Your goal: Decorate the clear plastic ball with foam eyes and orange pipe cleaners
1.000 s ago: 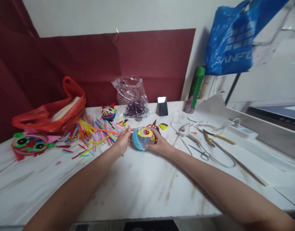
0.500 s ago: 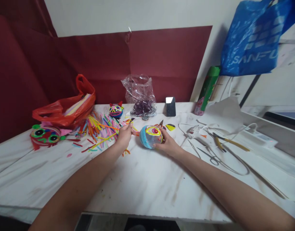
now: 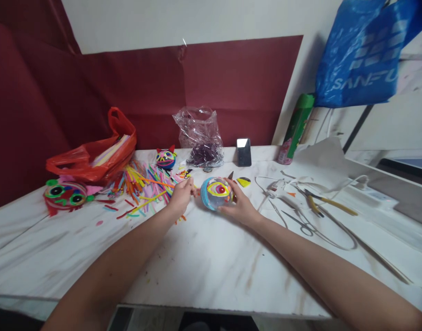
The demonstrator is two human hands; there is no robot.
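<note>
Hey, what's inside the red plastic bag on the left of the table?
Flat pastel sheets stick out of the mouth of the red plastic bag. Its wall covers the rest, so anything deeper is hidden.

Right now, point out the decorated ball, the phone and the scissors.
decorated ball (image 3: 218, 189), head view, on its painted eye.
phone (image 3: 244, 157), head view, on its dark lower part.
scissors (image 3: 302, 225), head view, near its finger loops.

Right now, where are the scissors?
Head view: the scissors lie on the table, right of the right hand holding the decorated ball, near the yellow-handled pliers.
</note>
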